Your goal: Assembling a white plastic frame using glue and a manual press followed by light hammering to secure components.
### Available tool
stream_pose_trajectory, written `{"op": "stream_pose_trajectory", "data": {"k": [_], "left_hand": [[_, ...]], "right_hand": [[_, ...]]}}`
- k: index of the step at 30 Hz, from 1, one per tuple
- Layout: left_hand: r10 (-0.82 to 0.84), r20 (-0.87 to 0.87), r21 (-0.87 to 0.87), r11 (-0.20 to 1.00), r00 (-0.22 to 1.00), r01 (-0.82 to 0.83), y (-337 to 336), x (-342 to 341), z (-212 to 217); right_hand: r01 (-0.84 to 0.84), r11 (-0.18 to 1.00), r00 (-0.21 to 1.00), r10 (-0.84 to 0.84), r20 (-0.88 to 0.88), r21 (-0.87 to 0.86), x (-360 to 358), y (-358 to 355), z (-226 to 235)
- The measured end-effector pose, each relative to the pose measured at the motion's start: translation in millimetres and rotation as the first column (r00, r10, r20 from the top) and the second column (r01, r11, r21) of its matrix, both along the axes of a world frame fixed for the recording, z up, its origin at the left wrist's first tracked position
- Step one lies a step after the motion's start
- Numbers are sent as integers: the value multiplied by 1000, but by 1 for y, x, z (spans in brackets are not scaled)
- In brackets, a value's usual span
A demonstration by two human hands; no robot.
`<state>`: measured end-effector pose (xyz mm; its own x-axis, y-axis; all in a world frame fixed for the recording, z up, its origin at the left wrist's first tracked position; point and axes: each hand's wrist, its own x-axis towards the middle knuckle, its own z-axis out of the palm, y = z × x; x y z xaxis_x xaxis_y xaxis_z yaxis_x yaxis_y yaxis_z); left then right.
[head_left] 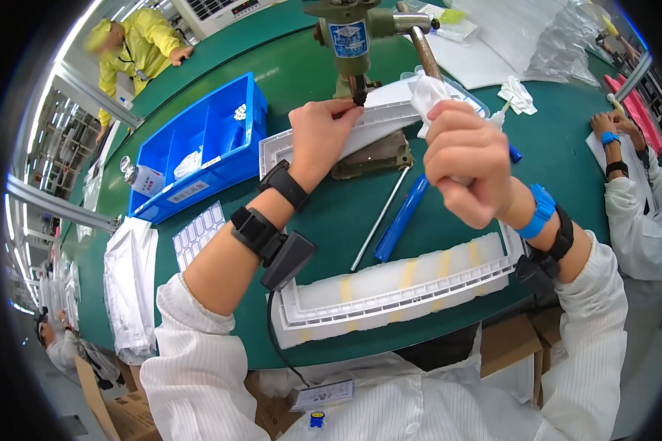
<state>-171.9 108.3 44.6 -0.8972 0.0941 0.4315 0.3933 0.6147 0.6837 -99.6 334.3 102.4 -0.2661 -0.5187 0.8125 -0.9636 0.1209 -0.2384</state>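
Observation:
A green arbor press (348,37) stands at the far middle of the bench, its dark ram tip (358,92) pointing down. My left hand (322,138) is closed, its fingertips pinched together right at the ram tip; what they pinch is hidden. Beneath that hand lies a white plastic frame (390,116), partly covered, passing under the press. With my right hand (469,158) I grip the press lever (424,53) at its end, which is wrapped in white material (428,95). A dark metal block (375,156) sits in front of the press.
A divided blue bin (198,136) with small parts stands left. Nearer lie a metal rod (379,220), a blue marker-like tube (402,220) and another white frame (404,298) on taped foam (390,283). Label sheets (198,234) lie left. Other people sit or stand around the bench.

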Motion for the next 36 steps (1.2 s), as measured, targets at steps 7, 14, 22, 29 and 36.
{"op": "stream_pose_trajectory", "data": {"k": [7, 14, 22, 29, 36], "left_hand": [[-4, -122, 7, 1000, 992, 5, 3, -2, 0], [1, -133, -1, 1000, 991, -1, 2, -4, -5], [-34, -105, -19, 999, 994, 32, -2, 0, -2], [-15, 34, 55, 998, 999, 14, -2, -4, 0], [11, 80, 56, 998, 997, -15, 0, -5, 0]], "right_hand": [[70, 990, 995, -59, -84, 125, -4, 2, -9], [146, 941, 969, -74, -236, 304, -11, 2, -18], [147, 920, 973, -68, -223, 363, -2, 2, -4], [197, 884, 956, -78, -282, 423, -9, 0, -12], [201, 879, 954, -75, -289, 433, -12, -1, -12]]}}
